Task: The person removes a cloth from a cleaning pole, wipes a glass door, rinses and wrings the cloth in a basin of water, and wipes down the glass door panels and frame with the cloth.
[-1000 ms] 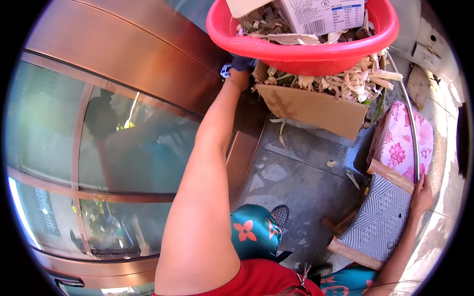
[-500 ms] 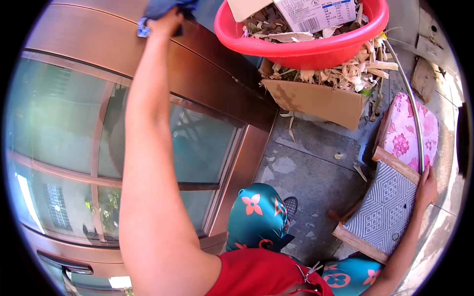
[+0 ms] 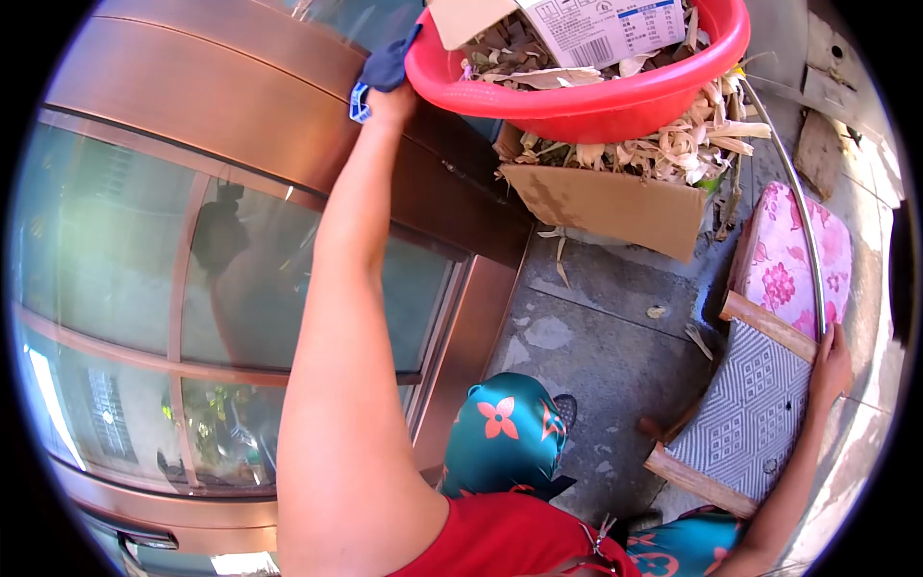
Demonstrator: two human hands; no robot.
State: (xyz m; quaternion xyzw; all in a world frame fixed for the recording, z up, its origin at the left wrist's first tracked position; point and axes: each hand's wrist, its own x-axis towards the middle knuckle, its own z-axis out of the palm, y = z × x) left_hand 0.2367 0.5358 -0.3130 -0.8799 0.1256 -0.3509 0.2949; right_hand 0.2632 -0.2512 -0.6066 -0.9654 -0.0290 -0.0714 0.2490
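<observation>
My left hand (image 3: 389,104) is stretched far forward, closed on a dark blue cloth (image 3: 386,65) with a blue-and-white edge. The cloth lies against the copper-coloured metal door frame (image 3: 240,101), right beside the rim of a red plastic basin (image 3: 577,101). At the right, my right hand (image 3: 833,370) is closed around the lower end of a thin curved metal rod (image 3: 800,192). That hand is next to a small stool with a grey-and-white woven seat (image 3: 745,409) and wooden rails. A pink flowered cushion (image 3: 788,255) lies just beyond the stool.
The basin holds dry leaves and a printed carton (image 3: 611,34). Under it stands a cardboard box (image 3: 606,207) full of dry husks. Glass panes (image 3: 250,269) fill the door at left. Below are grey floor tiles (image 3: 596,327), with my knee (image 3: 500,423) in patterned teal trousers.
My left hand has slid the cloth to the right and slightly down along the door frame, close to the basin. My right hand stays on the rod.
</observation>
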